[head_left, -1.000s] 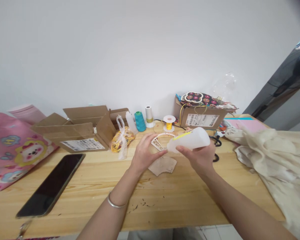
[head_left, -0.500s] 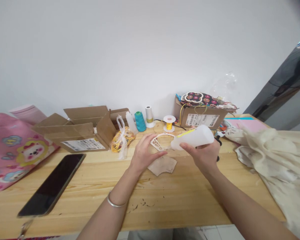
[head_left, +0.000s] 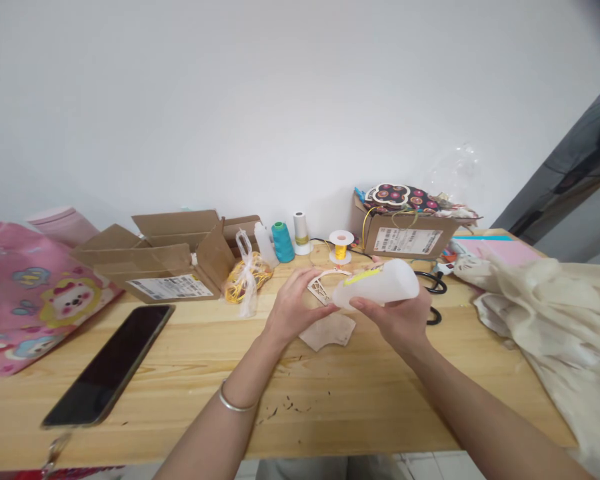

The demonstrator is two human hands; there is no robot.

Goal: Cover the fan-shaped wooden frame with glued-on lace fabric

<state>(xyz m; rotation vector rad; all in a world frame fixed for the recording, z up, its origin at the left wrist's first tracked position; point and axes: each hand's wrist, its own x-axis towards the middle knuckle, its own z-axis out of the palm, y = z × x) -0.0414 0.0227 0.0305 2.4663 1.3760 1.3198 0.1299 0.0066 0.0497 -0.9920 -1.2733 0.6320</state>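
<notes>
Between the thumb and fingers of my left hand (head_left: 296, 305) is a curved wooden cut-out frame (head_left: 319, 289) with a lattice pattern at its end. My right hand (head_left: 403, 317) is wrapped around a white plastic bottle (head_left: 380, 285) with a yellow strip on it. The bottle lies tilted, base up to the right, and its narrow end points down toward the frame; the tip itself is hidden. A light, fabric-like piece (head_left: 330, 332) with a curved notch lies on the table just below both hands.
Behind my hands stand a yellow wire spool (head_left: 341, 248), a teal thread cone (head_left: 283, 243) and a white cone (head_left: 301, 233). Cardboard boxes (head_left: 175, 257) flank them. A phone (head_left: 107, 367) lies left, beige cloth (head_left: 555, 320) right, black scissors handles (head_left: 434, 316) beyond my right hand.
My right hand has moved the bottle left, closer to the wooden frame, exposing more of the black handles. My left hand keeps its hold. The whole view has shifted slightly.
</notes>
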